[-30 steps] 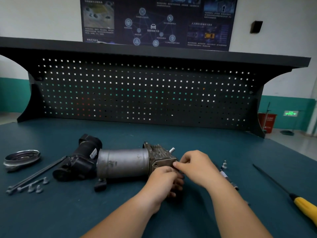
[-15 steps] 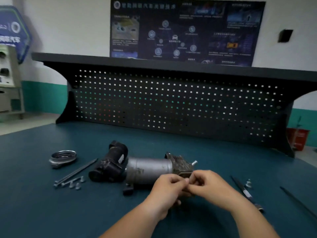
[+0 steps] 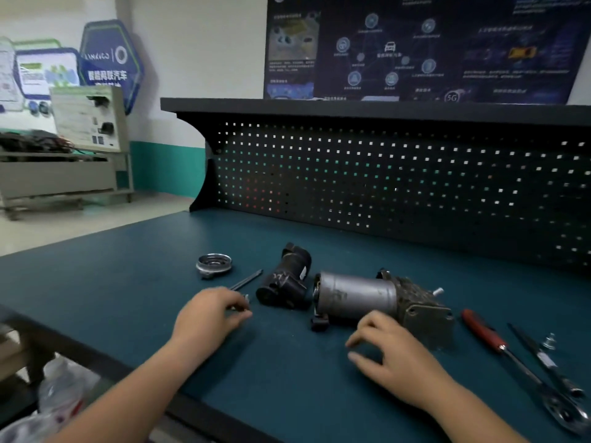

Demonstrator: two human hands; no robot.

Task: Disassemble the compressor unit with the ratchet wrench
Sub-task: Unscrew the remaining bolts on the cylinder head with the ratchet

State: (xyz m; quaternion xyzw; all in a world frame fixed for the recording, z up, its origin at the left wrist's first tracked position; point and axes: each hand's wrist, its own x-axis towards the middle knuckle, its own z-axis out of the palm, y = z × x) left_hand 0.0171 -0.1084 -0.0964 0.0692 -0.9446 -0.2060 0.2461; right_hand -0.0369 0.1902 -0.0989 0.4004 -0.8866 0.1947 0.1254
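Teal matting covers the tabletop, and we look down at it from head height. The compressor unit lies on its side near the middle. It is a grey metal cylinder with a rough cast end block on its right end. A black plastic housing lies just left of the cylinder, apart from it. A small black piece sits in front of the cylinder's left end. Further left we see a round metal cap and a long thin bolt.

Our left hand is palm down, left of the housing. Its fingertips are drawn together at some small metal bolts. Blur hides them, so we cannot tell whether its grip has hold of one.

Our right hand is just in front of the cylinder. Its fingers are loosely curled and its thumb points left. Its grip is slack and holds nothing. We cannot tell whether its fingertips touch the cylinder.

To the right of the end block lie a red-handled tool with a bright shaft and a slim dark tool. They meet near the lower right edge, where a chrome head shows. We cannot tell which of them is the ratchet wrench. A small bolt stands beside the dark tool.

A black pegboard backs the tabletop, with a dark poster above.
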